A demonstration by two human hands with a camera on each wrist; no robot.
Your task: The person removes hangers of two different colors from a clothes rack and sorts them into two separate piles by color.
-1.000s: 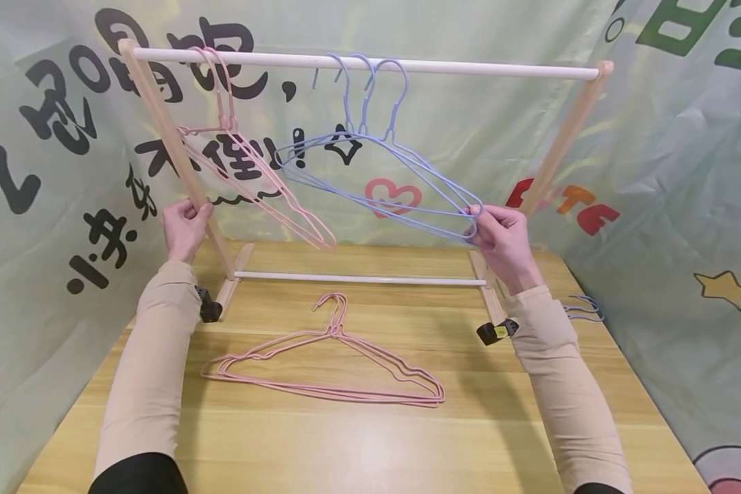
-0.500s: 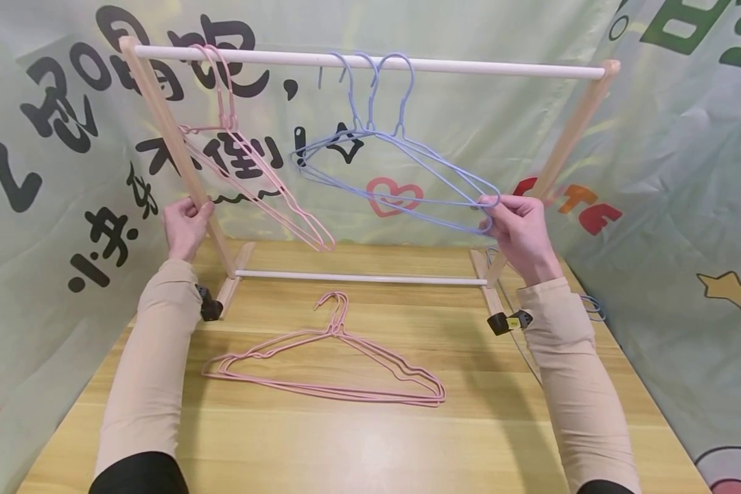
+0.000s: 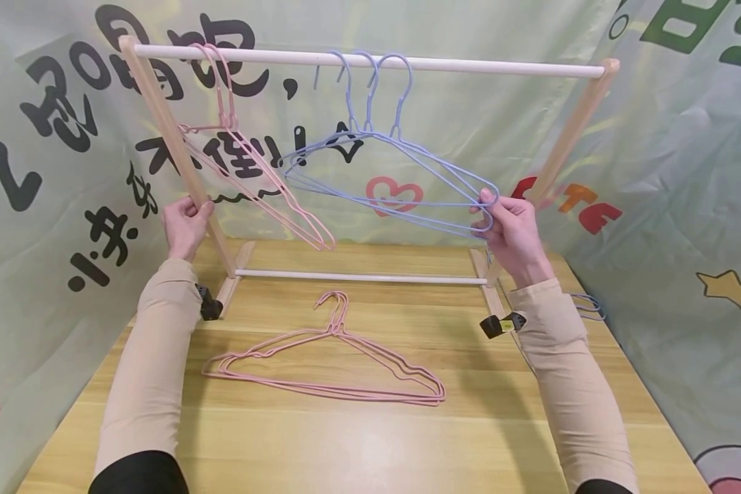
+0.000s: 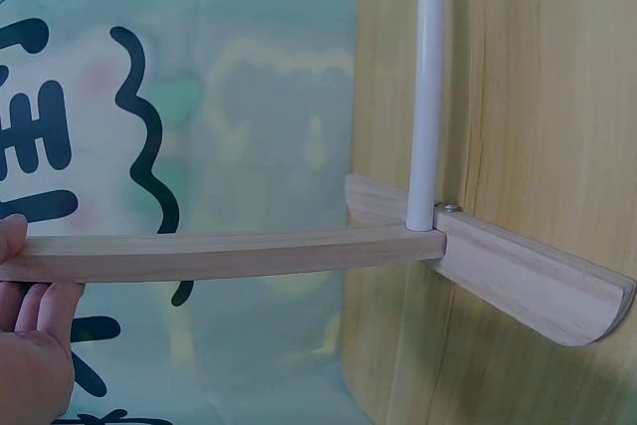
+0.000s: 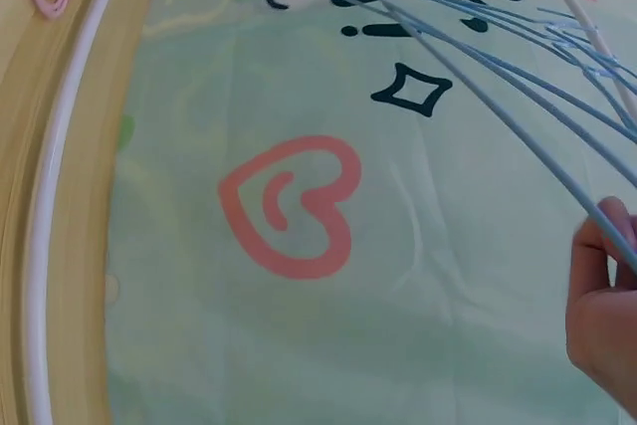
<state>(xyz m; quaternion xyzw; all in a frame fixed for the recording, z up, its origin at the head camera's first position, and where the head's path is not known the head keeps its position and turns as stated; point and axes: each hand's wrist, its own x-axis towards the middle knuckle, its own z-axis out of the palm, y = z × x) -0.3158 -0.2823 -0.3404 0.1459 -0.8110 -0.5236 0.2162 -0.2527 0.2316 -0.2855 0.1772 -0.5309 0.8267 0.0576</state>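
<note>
In the head view my left hand grips the left wooden post of a clothes rack, about two thirds of the way down. The left wrist view shows thumb and fingers on either side of that post. Three blue wire hangers hang by their hooks from the white top rail. Their right-hand ends are pinched by my right hand, with the hangers fanned a little apart. In the right wrist view, a blue wire runs into the fingers of that hand. Two pink hangers hang farther left on the rail.
Several pink hangers lie stacked on the wooden table in front of the rack. More blue hangers lie at the table's right, partly hidden by the right arm. A white lower bar joins the rack's feet. Printed cloth hangs behind.
My right hand has drawn the blue hangers' ends to the right and slightly up, then a little back left. The left hand stays on the post.
</note>
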